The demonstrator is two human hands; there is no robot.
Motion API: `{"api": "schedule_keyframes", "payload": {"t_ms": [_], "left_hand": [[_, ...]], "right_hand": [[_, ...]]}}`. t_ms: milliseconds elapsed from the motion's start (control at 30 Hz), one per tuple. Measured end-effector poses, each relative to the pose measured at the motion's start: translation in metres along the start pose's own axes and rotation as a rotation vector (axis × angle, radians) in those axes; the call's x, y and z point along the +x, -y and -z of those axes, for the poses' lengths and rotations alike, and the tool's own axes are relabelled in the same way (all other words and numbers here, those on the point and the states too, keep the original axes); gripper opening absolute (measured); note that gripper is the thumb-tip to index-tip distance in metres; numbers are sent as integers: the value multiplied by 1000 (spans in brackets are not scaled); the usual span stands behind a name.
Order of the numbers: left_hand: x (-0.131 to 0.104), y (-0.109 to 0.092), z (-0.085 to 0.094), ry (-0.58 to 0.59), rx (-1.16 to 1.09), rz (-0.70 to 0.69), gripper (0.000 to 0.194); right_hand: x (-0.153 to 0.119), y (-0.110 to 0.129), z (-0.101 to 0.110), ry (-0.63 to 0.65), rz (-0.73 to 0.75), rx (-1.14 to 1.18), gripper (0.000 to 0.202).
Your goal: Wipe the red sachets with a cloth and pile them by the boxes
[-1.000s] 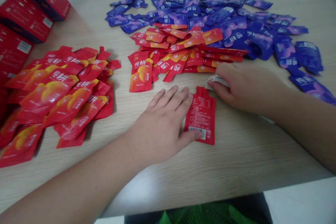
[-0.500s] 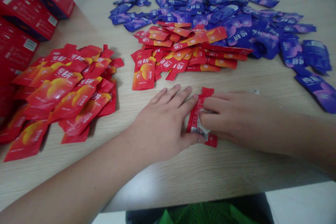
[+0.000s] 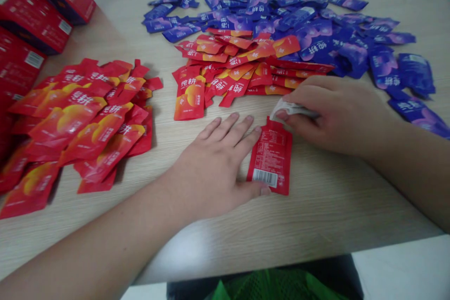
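Note:
A red sachet (image 3: 270, 157) lies flat on the table, its printed back with a barcode facing up. My left hand (image 3: 220, 168) rests beside it, fingers spread, with the index fingertip and thumb on the sachet's left and lower edges. In my right hand (image 3: 337, 115) a crumpled white tissue (image 3: 290, 110) is pinched between thumb and fingers, at the narrow top end of the sachet. Behind my hands is a pile of red and orange sachets (image 3: 191, 96).
Several blue sachets (image 3: 316, 40) spread across the back and right. Another heap of red sachets (image 3: 82, 117) sits at the left. Red boxes (image 3: 31, 14) stand at the far left. The table's front edge (image 3: 246, 274) runs close to a green mesh item (image 3: 277, 286).
My right hand has moved up with the tissue, from the sachet's middle to its top end, uncovering the printed back. My left hand stays almost in place.

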State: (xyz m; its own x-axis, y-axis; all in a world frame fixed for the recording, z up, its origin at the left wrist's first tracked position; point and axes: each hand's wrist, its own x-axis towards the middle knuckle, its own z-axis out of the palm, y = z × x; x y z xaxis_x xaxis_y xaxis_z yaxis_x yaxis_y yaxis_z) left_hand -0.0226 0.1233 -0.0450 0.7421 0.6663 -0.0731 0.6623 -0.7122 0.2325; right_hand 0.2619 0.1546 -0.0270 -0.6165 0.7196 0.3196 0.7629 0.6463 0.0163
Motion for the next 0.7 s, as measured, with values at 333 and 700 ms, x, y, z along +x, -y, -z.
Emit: {"api": "schedule_keyframes", "payload": {"t_ms": [333,700], "left_hand": [[-1,1,4,52,-2,-6,110],[1,0,8,45,-7,-15,112]], "right_hand": [[-19,45,19,411,271,526,19],[-10,29,5,337,118,392,18]]}}
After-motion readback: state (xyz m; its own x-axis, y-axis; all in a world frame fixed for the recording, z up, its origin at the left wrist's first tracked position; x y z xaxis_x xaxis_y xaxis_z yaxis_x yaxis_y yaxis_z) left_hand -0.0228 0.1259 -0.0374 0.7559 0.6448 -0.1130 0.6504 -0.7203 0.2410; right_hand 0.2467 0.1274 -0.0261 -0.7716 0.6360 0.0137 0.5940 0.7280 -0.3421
